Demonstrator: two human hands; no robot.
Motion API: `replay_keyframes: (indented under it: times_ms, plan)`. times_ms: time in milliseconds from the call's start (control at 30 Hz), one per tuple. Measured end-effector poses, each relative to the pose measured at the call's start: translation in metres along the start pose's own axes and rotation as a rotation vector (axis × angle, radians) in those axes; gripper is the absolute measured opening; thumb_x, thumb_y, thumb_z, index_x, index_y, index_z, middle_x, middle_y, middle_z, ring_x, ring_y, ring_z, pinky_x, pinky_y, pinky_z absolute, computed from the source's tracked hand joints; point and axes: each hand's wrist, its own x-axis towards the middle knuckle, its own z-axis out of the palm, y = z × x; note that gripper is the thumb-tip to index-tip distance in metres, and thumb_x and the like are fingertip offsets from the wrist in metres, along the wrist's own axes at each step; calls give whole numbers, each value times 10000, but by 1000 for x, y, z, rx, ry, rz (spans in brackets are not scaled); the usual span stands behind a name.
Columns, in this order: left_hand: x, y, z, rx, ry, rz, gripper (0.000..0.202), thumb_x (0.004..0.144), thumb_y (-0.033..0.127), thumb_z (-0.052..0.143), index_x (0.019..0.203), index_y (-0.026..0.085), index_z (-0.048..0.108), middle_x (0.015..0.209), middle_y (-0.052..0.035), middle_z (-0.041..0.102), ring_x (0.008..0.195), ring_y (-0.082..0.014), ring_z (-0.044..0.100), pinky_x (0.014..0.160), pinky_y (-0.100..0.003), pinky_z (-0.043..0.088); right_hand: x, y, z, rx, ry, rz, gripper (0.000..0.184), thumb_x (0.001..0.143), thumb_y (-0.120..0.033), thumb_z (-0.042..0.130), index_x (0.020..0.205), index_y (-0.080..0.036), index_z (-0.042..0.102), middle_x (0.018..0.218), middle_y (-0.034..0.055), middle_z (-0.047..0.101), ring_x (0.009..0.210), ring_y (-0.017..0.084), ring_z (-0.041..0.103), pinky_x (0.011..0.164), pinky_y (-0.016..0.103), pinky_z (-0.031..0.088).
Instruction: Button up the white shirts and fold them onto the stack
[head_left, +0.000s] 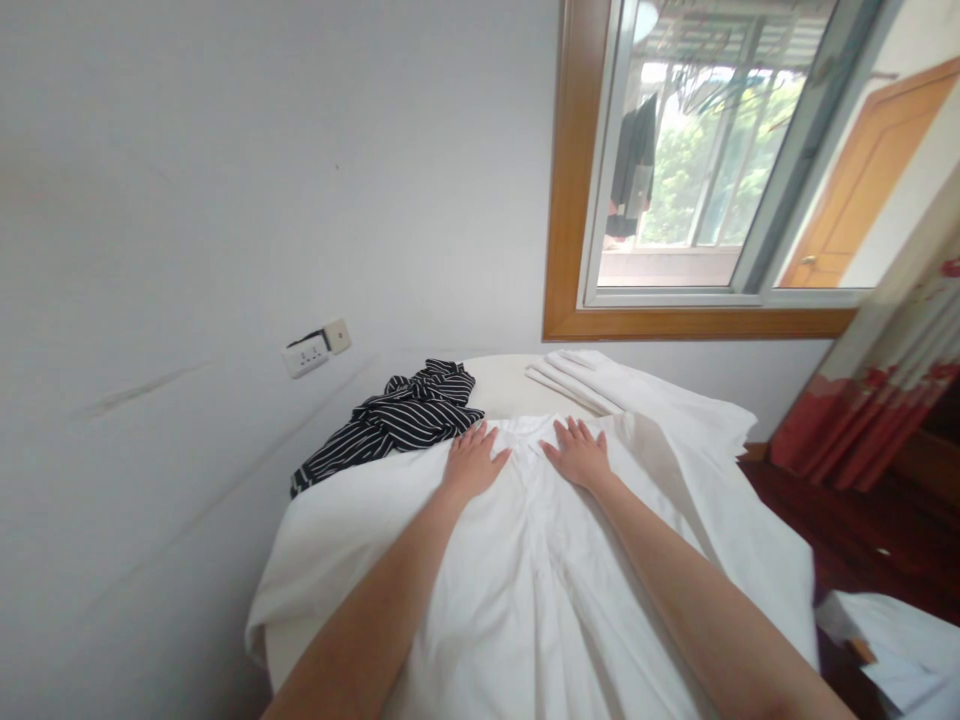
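A white garment (pixel 517 570), which looks like a pair of trousers, is spread over a rounded table (pixel 501 382), its gathered far edge away from me. My left hand (pixel 474 462) lies flat on the left part of that edge, fingers spread. On the right part rests my right hand (pixel 577 455), palm down with its fingers apart. Creases run down the cloth between my arms. Just beyond my left hand is a crumpled black-and-white striped cloth (pixel 409 415). Folded white cloth (pixel 637 395) lies beyond my right hand.
A pale wall with a power socket (pixel 307 355) stands behind the table on the left. The wood-framed window (pixel 589 322) is at the back right, near a red and cream curtain (pixel 847 400). A white thing (pixel 900 640) sits low at the right above the dark floor.
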Motion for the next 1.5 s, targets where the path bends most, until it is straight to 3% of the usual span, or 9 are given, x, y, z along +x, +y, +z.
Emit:
replay_keyframes:
  times_ms: [200, 1500]
  plan:
    - [0, -2, 2, 0, 42, 8, 596, 907, 570, 293, 1372, 221, 426, 1477, -82, 365, 1350, -268, 322, 1085, -443, 265, 1, 1, 2, -1, 15, -8, 738, 879, -680, 175, 1466, -240, 251, 1540, 88, 196, 1411, 279, 124, 1076, 592, 95]
    - [-2, 0, 0, -5, 29, 8, 586, 912, 552, 297, 1371, 211, 425, 1477, -91, 363, 1350, -274, 315, 1083, -451, 258, -1, 0, 1, 18, 32, -16, 719, 890, -664, 193, 1458, -232, 275, 1535, 94, 213, 1409, 283, 138, 1081, 587, 98]
